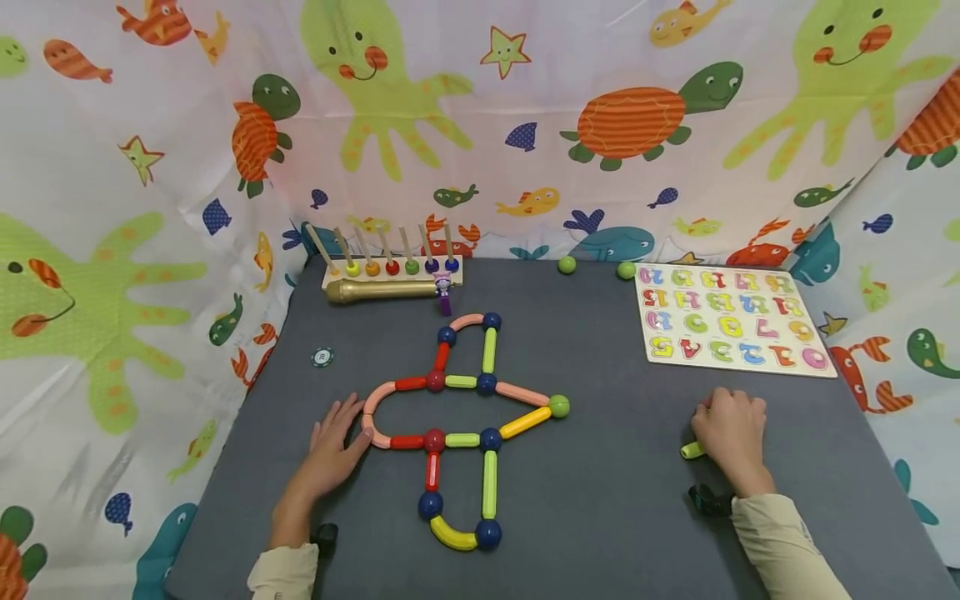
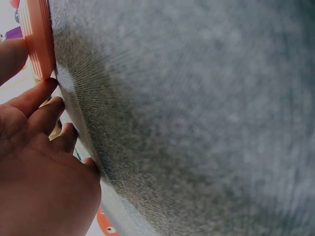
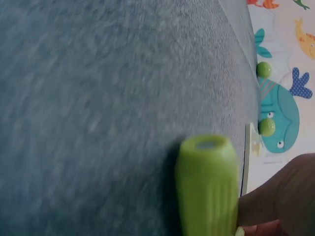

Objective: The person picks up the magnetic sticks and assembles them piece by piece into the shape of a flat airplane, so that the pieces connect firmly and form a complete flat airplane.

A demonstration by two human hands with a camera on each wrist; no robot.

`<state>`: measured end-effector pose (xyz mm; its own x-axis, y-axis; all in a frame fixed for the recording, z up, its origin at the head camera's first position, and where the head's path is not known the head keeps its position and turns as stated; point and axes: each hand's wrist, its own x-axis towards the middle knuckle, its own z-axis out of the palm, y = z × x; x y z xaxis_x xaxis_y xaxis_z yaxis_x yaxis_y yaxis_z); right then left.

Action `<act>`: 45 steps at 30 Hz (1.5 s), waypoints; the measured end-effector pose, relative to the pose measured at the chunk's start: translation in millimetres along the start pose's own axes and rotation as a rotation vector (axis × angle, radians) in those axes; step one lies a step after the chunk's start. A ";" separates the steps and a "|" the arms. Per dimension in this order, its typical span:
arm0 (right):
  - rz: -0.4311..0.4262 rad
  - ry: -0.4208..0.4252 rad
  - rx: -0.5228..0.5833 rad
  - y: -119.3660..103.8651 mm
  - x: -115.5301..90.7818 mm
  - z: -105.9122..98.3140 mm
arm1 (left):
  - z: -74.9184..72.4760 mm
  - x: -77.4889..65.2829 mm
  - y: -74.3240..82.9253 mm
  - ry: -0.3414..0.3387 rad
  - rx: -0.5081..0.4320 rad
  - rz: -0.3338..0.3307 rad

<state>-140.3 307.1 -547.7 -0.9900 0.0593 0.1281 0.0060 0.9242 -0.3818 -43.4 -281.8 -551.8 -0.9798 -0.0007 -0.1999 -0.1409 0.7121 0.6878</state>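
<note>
On the dark table lies a flat shape of coloured rods and balls. My left hand (image 1: 333, 454) rests at its left end, fingers extended, with thumb and index finger at the pink curved rod (image 1: 372, 400). In the left wrist view the pink rod (image 2: 38, 39) stands between the thumb and index fingertip. Toward the right side, my right hand (image 1: 733, 433) grips a light green rod (image 1: 692, 451) low over the table. Its hollow round end faces the right wrist view, where the green rod (image 3: 206, 187) shows with the thumb against it; the other end is hidden in the hand.
A number puzzle board (image 1: 735, 321) lies at the back right, with two green balls (image 1: 567, 264) to its left. Back left are a pegged stand (image 1: 412, 267), a gold baton-like object (image 1: 378, 290) and a small purple figure (image 1: 444, 292). A round chip (image 1: 322, 357) lies left.
</note>
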 end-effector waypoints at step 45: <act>0.390 -0.361 1.224 -130.0 9.9 42.0 | -0.7 -0.9 0.1 -0.036 -0.023 -0.003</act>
<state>-156.8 171.6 -535.2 -0.9353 -0.0374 -0.3519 0.3537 -0.0735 -0.9325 -42.6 -282.2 -551.0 -0.9737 0.0223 -0.2266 -0.1476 0.6959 0.7028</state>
